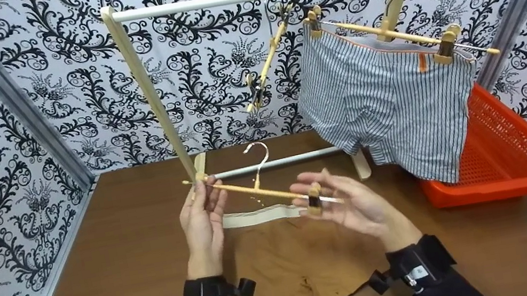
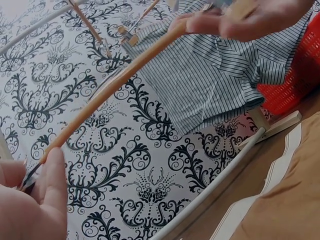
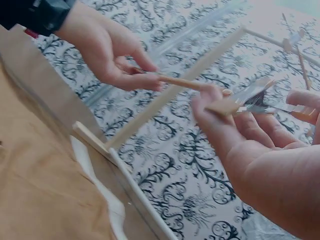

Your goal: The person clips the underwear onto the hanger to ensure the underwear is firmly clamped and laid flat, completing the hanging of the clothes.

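Both hands are at a wooden clip hanger (image 1: 238,189) with a pale hook, raised above brown shorts. My left hand (image 1: 203,218) pinches its left end, at the clip there, between thumb and fingers. At the other end, my right hand (image 1: 346,204) has its fingers loosely spread behind the bar and the right clip (image 1: 314,198). In the right wrist view that clip lies against the fingers, with the thumb apart from it. Brown shorts (image 1: 272,260) with a cream waistband (image 1: 260,216) lie flat on the brown table, partly behind the hands.
A rack with a white top rail (image 1: 195,4) stands at the back. From it hang a bare clip hanger (image 1: 273,51) and another hanger (image 1: 367,29) clipped to striped shorts (image 1: 385,99). An orange basket (image 1: 509,188) sits at the right, below the striped shorts.
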`<state>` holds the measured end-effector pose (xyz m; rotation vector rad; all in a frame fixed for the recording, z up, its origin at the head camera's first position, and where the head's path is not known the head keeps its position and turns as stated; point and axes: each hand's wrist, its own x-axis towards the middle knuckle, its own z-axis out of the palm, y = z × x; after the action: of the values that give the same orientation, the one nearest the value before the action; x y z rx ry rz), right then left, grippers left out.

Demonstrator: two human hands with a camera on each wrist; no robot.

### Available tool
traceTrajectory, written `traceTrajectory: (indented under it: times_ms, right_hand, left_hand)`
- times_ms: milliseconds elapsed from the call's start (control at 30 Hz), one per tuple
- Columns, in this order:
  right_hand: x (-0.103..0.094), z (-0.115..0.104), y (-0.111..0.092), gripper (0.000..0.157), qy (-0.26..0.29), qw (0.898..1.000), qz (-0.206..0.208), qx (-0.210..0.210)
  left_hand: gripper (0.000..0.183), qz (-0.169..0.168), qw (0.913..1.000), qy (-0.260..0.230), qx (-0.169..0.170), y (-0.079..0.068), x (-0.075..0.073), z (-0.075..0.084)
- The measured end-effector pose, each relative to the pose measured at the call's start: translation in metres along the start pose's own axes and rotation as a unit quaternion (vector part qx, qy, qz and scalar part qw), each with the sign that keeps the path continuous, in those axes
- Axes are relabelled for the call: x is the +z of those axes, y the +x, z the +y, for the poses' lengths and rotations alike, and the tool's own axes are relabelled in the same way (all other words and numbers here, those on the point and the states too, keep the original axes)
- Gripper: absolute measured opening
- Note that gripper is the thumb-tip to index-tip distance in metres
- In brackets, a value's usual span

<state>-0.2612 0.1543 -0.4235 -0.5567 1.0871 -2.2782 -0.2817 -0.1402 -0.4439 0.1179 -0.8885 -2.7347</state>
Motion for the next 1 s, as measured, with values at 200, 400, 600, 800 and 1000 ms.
traceTrajectory:
  times_ms: [200,400,600,800,1000]
  right_hand:
    - [-0.005,-0.006,-0.002,0.039,-0.044,0.998,0.028,-0.030]
    - [-0.004,-0.002,0.001,0.044,-0.107,0.983,0.132,-0.073]
    - [-0.004,0.001,0.004,0.052,-0.144,0.965,0.196,-0.095]
    - [-0.008,0.001,0.006,0.042,-0.161,0.958,0.219,-0.091]
    - [-0.012,-0.002,0.004,0.042,-0.171,0.956,0.226,-0.082]
  left_hand:
    - [0.019,0.048,0.9970,-0.042,0.045,-0.001,0.006,-0.003]
    - [0.025,0.046,0.9931,-0.047,0.097,-0.005,0.014,-0.010]
    - [0.030,0.033,0.9927,-0.025,0.113,-0.011,0.020,-0.015]
    - [0.031,0.009,0.9934,-0.018,0.113,-0.012,0.022,-0.016]
    - [0.024,-0.013,0.9940,-0.034,0.104,-0.013,0.020,-0.018]
